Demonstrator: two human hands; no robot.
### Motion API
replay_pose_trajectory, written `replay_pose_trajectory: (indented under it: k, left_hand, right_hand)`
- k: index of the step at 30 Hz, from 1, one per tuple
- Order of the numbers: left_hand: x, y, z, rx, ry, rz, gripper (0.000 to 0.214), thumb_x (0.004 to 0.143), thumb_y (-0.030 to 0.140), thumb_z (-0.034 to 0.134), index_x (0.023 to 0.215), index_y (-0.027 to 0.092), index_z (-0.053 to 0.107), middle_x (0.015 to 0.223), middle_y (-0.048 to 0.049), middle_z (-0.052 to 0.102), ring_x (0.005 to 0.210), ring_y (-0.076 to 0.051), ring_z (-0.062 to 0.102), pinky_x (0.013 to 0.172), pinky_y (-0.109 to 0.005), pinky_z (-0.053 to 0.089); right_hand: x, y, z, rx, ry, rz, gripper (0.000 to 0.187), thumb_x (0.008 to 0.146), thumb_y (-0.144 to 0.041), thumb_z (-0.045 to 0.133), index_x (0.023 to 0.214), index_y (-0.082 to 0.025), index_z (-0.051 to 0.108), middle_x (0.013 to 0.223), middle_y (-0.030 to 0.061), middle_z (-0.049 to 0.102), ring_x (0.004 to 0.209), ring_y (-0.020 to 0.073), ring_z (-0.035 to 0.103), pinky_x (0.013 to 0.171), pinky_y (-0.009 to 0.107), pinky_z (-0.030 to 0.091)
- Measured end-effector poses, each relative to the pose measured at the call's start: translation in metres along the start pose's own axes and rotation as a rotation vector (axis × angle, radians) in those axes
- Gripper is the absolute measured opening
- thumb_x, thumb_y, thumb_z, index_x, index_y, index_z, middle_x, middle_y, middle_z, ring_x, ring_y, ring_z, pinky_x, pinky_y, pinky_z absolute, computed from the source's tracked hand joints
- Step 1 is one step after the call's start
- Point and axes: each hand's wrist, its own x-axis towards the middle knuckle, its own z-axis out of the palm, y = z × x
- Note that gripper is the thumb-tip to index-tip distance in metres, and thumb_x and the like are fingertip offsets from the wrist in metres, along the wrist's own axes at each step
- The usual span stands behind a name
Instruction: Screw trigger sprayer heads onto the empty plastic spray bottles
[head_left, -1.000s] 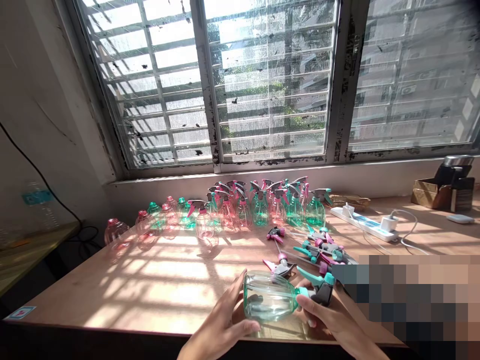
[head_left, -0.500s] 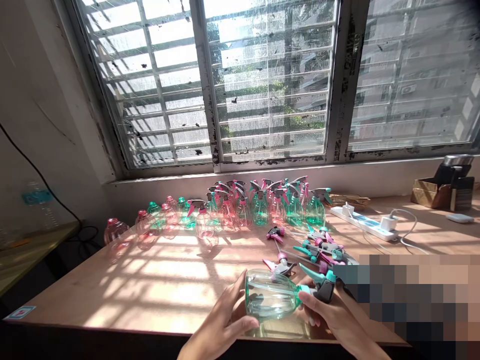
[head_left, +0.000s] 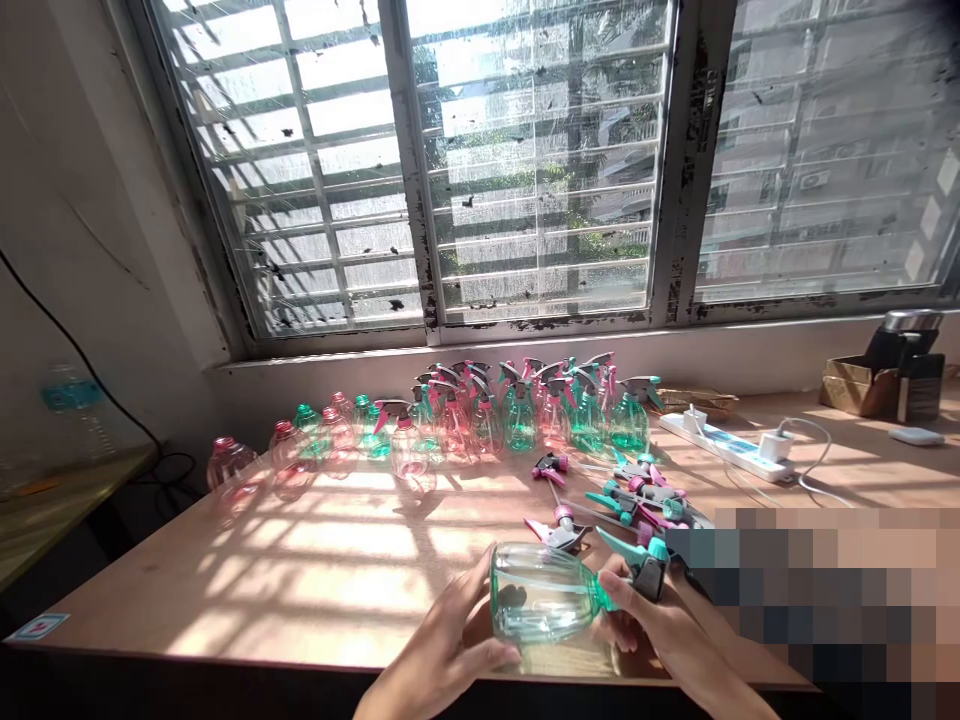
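Note:
A clear green spray bottle [head_left: 544, 592] lies sideways in the air above the table's front edge, its base to the left. My left hand [head_left: 457, 635] is wrapped round the base end. At the neck, my right hand [head_left: 637, 610] has its thumb and fingers closed on the collar of the trigger sprayer [head_left: 646, 562], which is black with a teal lever. A dip tube shows through the bottle wall. Just beyond lies a loose grey-and-pink trigger sprayer [head_left: 564, 530], with a pile of teal, pink and grey trigger sprayers [head_left: 652, 495] to its right.
Along the windowsill side stand several pink and green spray bottles [head_left: 520, 420] with sprayers fitted. Several open-necked bottles [head_left: 294, 460] stand at the left of the table [head_left: 300, 590]. At the right are a power strip [head_left: 724, 447] with cables and a cardboard box [head_left: 859, 385].
My right thumb and fingers have shifted slightly round the sprayer's collar at the bottle neck. My left hand keeps its hold on the base, and the bottle has barely moved.

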Motion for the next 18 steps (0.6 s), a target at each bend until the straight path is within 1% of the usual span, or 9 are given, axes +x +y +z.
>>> replay_pose_trajectory:
  k: [2,3,6,9,11,13,15,17,18]
  left_hand:
    - [0.001,0.003,0.001,-0.068,-0.031,0.025,0.086,0.094,0.041,0.071,0.16,0.044,0.016,0.17,-0.0049,0.022,0.152,-0.037,0.031,0.118,-0.05,0.04]
    - [0.001,0.004,0.001,-0.103,-0.052,0.043,0.084,0.096,0.04,0.069,0.16,0.045,0.014,0.17,-0.0055,0.023,0.15,-0.037,0.034,0.116,-0.049,0.042]
    - [0.001,0.009,0.003,-0.141,-0.085,0.059,0.079,0.101,0.038,0.063,0.16,0.046,0.011,0.166,-0.0076,0.033,0.148,-0.035,0.04,0.115,-0.048,0.043]
    - [0.002,0.011,0.005,-0.202,-0.067,0.02,0.094,0.092,0.034,0.075,0.16,0.046,0.011,0.164,-0.0069,0.037,0.149,-0.036,0.036,0.117,-0.05,0.04]
    - [0.002,0.009,0.007,-0.253,-0.046,0.002,0.1,0.086,0.032,0.082,0.159,0.045,0.016,0.166,-0.0053,0.033,0.151,-0.037,0.031,0.118,-0.052,0.039]
    - [0.003,0.006,0.007,-0.277,-0.021,-0.01,0.1,0.082,0.029,0.085,0.159,0.044,0.022,0.168,-0.0046,0.026,0.152,-0.038,0.03,0.117,-0.052,0.039]
    - [0.004,0.004,0.006,-0.276,-0.011,-0.022,0.106,0.079,0.026,0.087,0.159,0.044,0.019,0.168,-0.0064,0.027,0.148,-0.038,0.038,0.115,-0.052,0.042]
    - [0.005,0.003,0.004,-0.242,-0.027,-0.027,0.107,0.08,0.025,0.087,0.159,0.045,0.017,0.164,-0.0088,0.033,0.141,-0.037,0.048,0.112,-0.051,0.047]
    - [0.005,0.004,0.003,-0.21,-0.039,-0.021,0.103,0.081,0.026,0.086,0.158,0.045,0.02,0.163,-0.0094,0.035,0.138,-0.037,0.051,0.11,-0.051,0.048]
  right_hand:
    - [-0.002,-0.003,0.002,-0.025,0.022,0.008,0.055,0.08,-0.075,0.067,0.065,-0.022,0.058,0.049,-0.0031,0.057,0.048,0.0149,0.05,0.054,0.031,0.038]
    - [-0.003,-0.004,0.002,-0.04,0.038,0.013,0.057,0.079,-0.077,0.066,0.063,-0.022,0.057,0.049,-0.0028,0.057,0.048,0.0153,0.05,0.054,0.031,0.038]
    - [-0.006,-0.007,0.004,-0.093,0.089,0.041,0.062,0.075,-0.082,0.065,0.055,-0.023,0.057,0.048,-0.0013,0.056,0.049,0.0166,0.051,0.055,0.032,0.04]
    - [-0.005,-0.005,0.003,-0.091,0.109,0.062,0.063,0.073,-0.082,0.065,0.055,-0.023,0.059,0.049,-0.0005,0.058,0.05,0.0169,0.052,0.056,0.032,0.04]
    - [-0.001,0.001,0.001,-0.07,0.047,0.026,0.061,0.073,-0.08,0.068,0.056,-0.022,0.06,0.05,-0.0002,0.059,0.051,0.0162,0.052,0.055,0.031,0.04]
    - [0.006,0.009,-0.002,-0.045,-0.065,-0.015,0.057,0.071,-0.076,0.074,0.063,-0.021,0.062,0.05,-0.0006,0.061,0.049,0.0145,0.052,0.052,0.029,0.038]
    - [0.012,0.018,-0.005,-0.027,-0.139,-0.026,0.056,0.067,-0.073,0.08,0.072,-0.02,0.064,0.05,-0.0013,0.063,0.047,0.0129,0.05,0.049,0.027,0.036]
    - [0.016,0.024,-0.006,-0.017,-0.14,-0.006,0.057,0.065,-0.073,0.082,0.08,-0.02,0.064,0.051,-0.002,0.064,0.045,0.0127,0.05,0.046,0.025,0.033]
    - [0.017,0.026,-0.007,-0.016,-0.132,-0.002,0.057,0.066,-0.072,0.08,0.08,-0.02,0.064,0.051,-0.0018,0.065,0.045,0.0129,0.052,0.045,0.025,0.032]
